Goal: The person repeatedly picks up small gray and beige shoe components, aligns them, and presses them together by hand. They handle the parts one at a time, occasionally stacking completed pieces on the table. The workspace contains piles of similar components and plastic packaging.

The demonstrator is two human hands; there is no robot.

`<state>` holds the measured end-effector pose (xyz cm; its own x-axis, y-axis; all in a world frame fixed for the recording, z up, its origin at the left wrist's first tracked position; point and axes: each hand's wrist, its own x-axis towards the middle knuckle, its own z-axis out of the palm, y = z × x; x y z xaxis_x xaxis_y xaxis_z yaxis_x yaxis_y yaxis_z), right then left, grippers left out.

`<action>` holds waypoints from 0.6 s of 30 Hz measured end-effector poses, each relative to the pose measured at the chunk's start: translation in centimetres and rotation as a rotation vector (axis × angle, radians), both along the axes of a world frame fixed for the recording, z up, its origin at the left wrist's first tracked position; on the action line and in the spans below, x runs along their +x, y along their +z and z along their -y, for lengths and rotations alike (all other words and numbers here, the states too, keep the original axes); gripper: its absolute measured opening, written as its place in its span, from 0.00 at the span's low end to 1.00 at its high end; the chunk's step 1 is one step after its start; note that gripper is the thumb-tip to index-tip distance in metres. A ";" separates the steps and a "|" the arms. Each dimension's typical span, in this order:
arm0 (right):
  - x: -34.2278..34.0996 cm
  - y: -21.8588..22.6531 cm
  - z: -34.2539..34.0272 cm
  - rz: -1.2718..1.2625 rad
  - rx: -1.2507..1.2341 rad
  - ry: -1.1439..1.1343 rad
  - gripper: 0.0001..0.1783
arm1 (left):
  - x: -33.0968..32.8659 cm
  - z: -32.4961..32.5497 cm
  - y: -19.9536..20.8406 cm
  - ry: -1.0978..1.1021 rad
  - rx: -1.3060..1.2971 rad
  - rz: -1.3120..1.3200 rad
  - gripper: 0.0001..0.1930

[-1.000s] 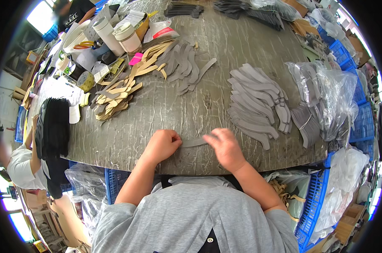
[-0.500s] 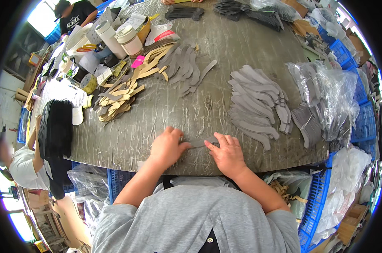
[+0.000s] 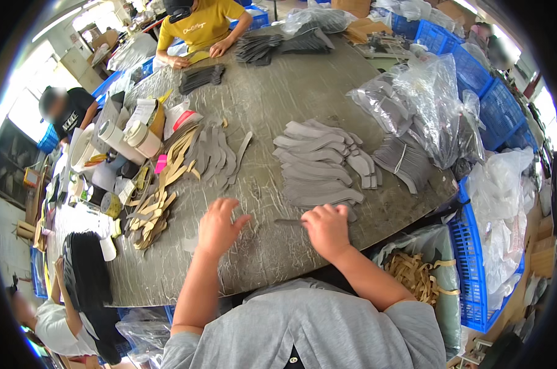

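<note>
My right hand [image 3: 327,229] is closed on one end of a narrow grey curved strip [image 3: 288,222]. The strip's free end points left, just above the table [image 3: 260,258] or on it; I cannot tell which. My left hand [image 3: 219,226] is apart from the strip, its thumb and fingers spread with nothing between them. Just beyond my right hand lies a broad pile of grey curved strips [image 3: 315,163]. Past my left hand, a smaller fan of grey strips [image 3: 214,157] touches a heap of beige-backed strips [image 3: 152,215].
A tied grey bundle [image 3: 404,161] and clear plastic bags [image 3: 429,104] lie to the right. Jars [image 3: 142,139] and papers crowd the left. A blue crate [image 3: 475,264] stands by the right edge. A person in yellow [image 3: 201,27] works across; another handles black strips [image 3: 88,270].
My left hand has let go of the strip and moved away leftward. The right hand keeps hold of it. The view has turned and now takes in more of the far side.
</note>
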<state>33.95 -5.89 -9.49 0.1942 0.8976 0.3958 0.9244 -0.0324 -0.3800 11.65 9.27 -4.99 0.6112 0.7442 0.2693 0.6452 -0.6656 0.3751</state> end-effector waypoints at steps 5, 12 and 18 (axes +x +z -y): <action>3.7 -0.2 0.5 0.044 0.075 -0.163 0.12 | 4.7 0.0 -0.2 -0.078 0.132 -0.170 0.28; 5.1 -1.3 0.1 0.031 0.014 -0.295 0.32 | 14.2 0.5 -1.8 -0.403 -0.047 -0.229 0.48; 4.9 -0.9 0.2 0.048 0.097 -0.172 0.25 | 17.9 -2.5 -0.4 -0.542 -0.025 -0.320 0.53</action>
